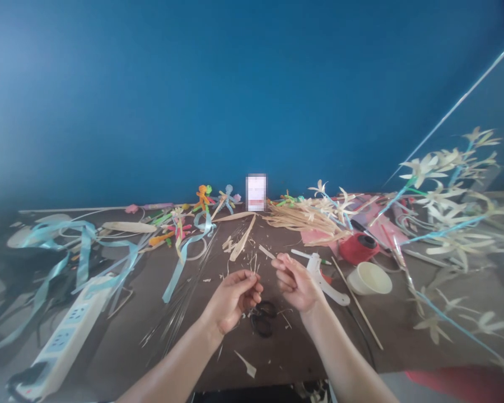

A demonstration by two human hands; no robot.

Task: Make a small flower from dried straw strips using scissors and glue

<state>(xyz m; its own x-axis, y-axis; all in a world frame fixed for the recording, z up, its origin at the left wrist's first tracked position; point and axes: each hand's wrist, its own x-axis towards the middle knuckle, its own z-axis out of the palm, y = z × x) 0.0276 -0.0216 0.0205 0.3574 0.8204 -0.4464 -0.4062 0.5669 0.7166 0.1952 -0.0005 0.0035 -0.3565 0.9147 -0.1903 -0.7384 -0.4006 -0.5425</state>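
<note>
My right hand is closed in a pinch on a short pale strip of dried husk, which points up and left from the fingertips. Facing it, my left hand has its thumb and fingers pressed together. Thin pale strands show just above its fingertips; whether they are held or lie on the table I cannot tell. Black-handled scissors lie on the table below and between both hands. A white hot glue gun rests right beside my right hand. Husk pieces lie ahead.
A husk pile lies at the back. To the right are a cream cup, a red object, a wooden stick and pale flowers on blue stems. Leftward are thin wires, blue ribbon and a power strip.
</note>
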